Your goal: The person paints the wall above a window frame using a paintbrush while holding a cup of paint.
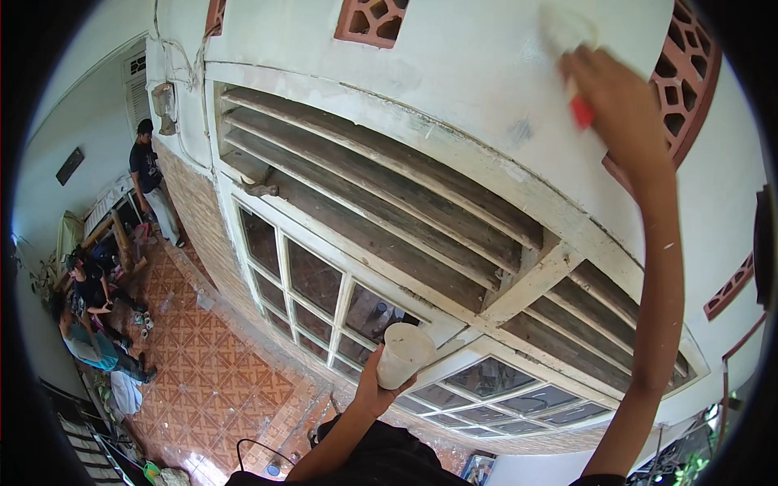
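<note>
My right hand [616,109] is raised high against the white wall [478,69], fingers closed round a paintbrush with a red handle [580,112]. The brush's pale head is smeared by motion and appears to touch the wall. A faint grey patch [520,130] marks the wall below it. Lower down, my left hand [373,393] grips a whitish plastic tub [405,355] from its left side and underneath. The tub is held in front of the window frames; its contents are hard to make out.
Weathered louvre slats [381,178] span the wall above white-framed window panes [312,271]. Reddish openwork vent blocks [681,81] flank my right hand. Far below lies an orange patterned tile floor [207,348]. One person stands [146,174] and others sit [89,324] at the left.
</note>
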The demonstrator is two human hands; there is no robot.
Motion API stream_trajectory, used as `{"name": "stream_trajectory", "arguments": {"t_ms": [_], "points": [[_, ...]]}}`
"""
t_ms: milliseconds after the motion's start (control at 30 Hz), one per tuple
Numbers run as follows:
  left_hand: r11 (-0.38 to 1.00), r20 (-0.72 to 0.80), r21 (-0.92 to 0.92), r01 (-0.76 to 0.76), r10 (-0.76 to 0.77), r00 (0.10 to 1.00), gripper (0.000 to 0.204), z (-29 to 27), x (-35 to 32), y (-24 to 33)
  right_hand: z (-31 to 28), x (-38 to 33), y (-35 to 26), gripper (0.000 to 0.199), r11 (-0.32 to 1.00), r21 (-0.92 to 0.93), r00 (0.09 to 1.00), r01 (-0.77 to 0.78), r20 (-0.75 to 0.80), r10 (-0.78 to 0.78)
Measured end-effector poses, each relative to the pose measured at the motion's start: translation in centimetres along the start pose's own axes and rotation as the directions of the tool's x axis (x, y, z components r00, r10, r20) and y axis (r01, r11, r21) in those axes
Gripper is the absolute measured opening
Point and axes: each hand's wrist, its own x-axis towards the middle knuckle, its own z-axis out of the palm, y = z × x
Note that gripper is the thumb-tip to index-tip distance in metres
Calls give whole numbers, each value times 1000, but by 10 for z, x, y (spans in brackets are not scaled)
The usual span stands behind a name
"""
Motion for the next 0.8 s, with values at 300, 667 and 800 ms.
{"name": "stream_trajectory", "arguments": {"t_ms": [300,667,800], "points": [[1000,28,0,-4,4,1000,45,-4,-3,7,12,-36,-61,15,604,758,958,-247,287,32],[1000,23,0,-7,7,1000,44,-8,-8,10,-2,6,-8,9,998,45,993,-43,-104,47],[999,36,-7,-45,45,998,44,-7,-13,14,11,-5,-80,4,888,447,990,104,42,-137]]}}
